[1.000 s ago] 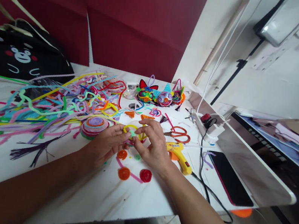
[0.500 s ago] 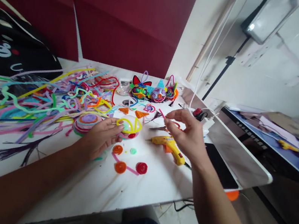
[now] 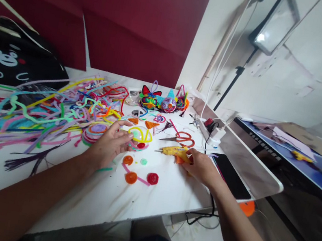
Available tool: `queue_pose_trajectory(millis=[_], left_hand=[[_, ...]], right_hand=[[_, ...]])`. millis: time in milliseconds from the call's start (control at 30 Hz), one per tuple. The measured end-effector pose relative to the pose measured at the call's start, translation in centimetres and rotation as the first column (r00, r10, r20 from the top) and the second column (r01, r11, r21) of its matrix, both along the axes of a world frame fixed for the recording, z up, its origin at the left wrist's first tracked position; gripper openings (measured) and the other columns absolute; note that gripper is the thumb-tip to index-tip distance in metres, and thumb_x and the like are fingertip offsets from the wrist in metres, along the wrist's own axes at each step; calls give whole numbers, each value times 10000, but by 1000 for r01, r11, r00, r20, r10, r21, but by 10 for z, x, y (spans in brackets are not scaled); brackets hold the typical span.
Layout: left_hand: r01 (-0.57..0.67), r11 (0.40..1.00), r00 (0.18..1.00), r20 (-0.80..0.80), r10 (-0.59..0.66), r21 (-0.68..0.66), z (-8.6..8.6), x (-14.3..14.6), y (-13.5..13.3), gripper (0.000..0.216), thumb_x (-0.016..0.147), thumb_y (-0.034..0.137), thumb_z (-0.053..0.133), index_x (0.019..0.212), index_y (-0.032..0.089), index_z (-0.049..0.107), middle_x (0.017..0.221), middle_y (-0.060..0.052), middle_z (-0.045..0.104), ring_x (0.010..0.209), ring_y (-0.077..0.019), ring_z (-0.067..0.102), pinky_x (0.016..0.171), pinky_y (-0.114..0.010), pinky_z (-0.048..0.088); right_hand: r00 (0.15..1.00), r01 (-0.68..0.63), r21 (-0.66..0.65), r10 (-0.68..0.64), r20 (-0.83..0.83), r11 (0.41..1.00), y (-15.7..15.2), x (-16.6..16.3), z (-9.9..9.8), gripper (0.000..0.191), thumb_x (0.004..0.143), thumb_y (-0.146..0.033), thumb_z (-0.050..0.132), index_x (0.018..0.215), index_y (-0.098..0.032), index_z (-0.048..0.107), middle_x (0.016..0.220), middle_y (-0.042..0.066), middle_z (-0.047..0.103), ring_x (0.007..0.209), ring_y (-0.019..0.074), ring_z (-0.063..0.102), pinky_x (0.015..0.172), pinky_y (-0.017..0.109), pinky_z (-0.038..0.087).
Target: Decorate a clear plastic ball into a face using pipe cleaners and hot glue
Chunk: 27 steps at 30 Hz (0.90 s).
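A clear plastic ball (image 3: pixel 137 134) with yellow pipe cleaner loops and a red spot stands in the middle of the table. My left hand (image 3: pixel 113 142) grips its left side, thumb and fingertips curled at the edge. My right hand (image 3: pixel 200 166) is closed round the handle of a yellow hot glue gun (image 3: pixel 174 151), whose nozzle points left toward the ball. Just behind the gun lie scissors (image 3: pixel 183 139) with orange handles. In front of the ball are orange pipe cleaner coils (image 3: pixel 131 177), a red coil (image 3: pixel 153 179) and a pale green disc (image 3: pixel 143 161).
Tangled pipe cleaners (image 3: pixel 54 113) cover the table's left side, near a black bag (image 3: pixel 13 61). Several decorated balls (image 3: pixel 169 103) stand at the back. On the right are a white power strip (image 3: pixel 212 133), a black phone-like slab (image 3: pixel 231 177) and a raised side panel (image 3: pixel 252 164).
My right hand has come down from above the scissors onto the glue gun and taken hold of its handle. The left hand stays at the ball. The view has shifted slightly.
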<state>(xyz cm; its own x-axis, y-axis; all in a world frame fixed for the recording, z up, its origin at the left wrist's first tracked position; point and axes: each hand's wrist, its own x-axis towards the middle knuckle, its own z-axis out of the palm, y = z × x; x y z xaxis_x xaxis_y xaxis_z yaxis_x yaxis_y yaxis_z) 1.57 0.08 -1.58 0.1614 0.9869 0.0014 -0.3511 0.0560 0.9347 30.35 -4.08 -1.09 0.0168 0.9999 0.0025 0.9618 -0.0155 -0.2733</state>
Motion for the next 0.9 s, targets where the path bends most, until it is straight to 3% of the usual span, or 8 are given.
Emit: queue_pose_trajectory(millis=[300, 367, 467, 533, 600, 733, 900], left_hand=[[55, 998, 998, -30, -55, 18, -1, -4, 0, 250, 727, 203, 752, 945, 205, 630, 726, 33, 598, 636, -112, 626, 553, -217, 562], [61, 998, 998, -22, -61, 11, 0, -4, -1, 225, 732, 195, 748, 935, 193, 651, 741, 27, 593, 632, -108, 624, 560, -224, 567], [74, 997, 997, -14, -73, 10, 1, -5, -2, 223, 747, 174, 732, 963, 179, 677, 775, 3, 619, 633, -108, 627, 576, -233, 574], [80, 997, 997, -4, -80, -2, 2, -4, -3, 234, 755, 159, 720, 986, 171, 686, 760, -6, 633, 620, -107, 626, 578, -229, 572], [84, 996, 996, -1, -84, -22, 2, -4, -3, 244, 764, 152, 711, 1006, 167, 688, 747, -13, 645, 618, -109, 632, 575, -222, 569], [86, 995, 996, -7, -86, -46, 1, -5, -2, 236, 774, 169, 714, 1009, 167, 685, 759, -29, 667, 650, -126, 659, 583, -222, 570], [55, 996, 999, 3, -55, -72, 1, -4, -1, 199, 740, 155, 743, 927, 162, 674, 765, -21, 668, 630, -128, 658, 549, -223, 567]], right_hand=[[944, 63, 7, -58, -325, 998, -10, 12, 1, 374, 768, -260, 602, 1116, -125, 570, 777, 40, 651, 629, 147, 575, 562, 246, 410], [861, 73, 16, -55, -506, 997, -16, 12, 3, 406, 778, -324, 602, 1127, -122, 553, 763, 21, 628, 605, 134, 557, 549, 245, 416], [571, 104, 0, -60, -819, 995, -24, 5, 8, 525, 671, -416, 739, 1079, -118, 595, 736, 2, 602, 576, 120, 517, 541, 251, 400], [409, 107, -10, -54, -911, 994, -28, -3, 13, 544, 583, -412, 823, 1012, -124, 652, 736, -2, 601, 579, 106, 495, 545, 243, 381], [313, 84, -10, -36, -949, 996, -30, -10, 16, 488, 561, -388, 853, 944, -128, 697, 732, -5, 600, 584, 93, 477, 548, 231, 363], [219, 29, -26, -32, -975, 999, -32, -18, 20, 401, 576, -363, 858, 881, -139, 727, 689, -11, 595, 569, 83, 447, 540, 224, 329], [193, 28, -12, -17, -981, 1000, -30, -23, 25, 355, 604, -349, 847, 868, -144, 726, 677, -10, 585, 578, 89, 455, 538, 222, 324]])
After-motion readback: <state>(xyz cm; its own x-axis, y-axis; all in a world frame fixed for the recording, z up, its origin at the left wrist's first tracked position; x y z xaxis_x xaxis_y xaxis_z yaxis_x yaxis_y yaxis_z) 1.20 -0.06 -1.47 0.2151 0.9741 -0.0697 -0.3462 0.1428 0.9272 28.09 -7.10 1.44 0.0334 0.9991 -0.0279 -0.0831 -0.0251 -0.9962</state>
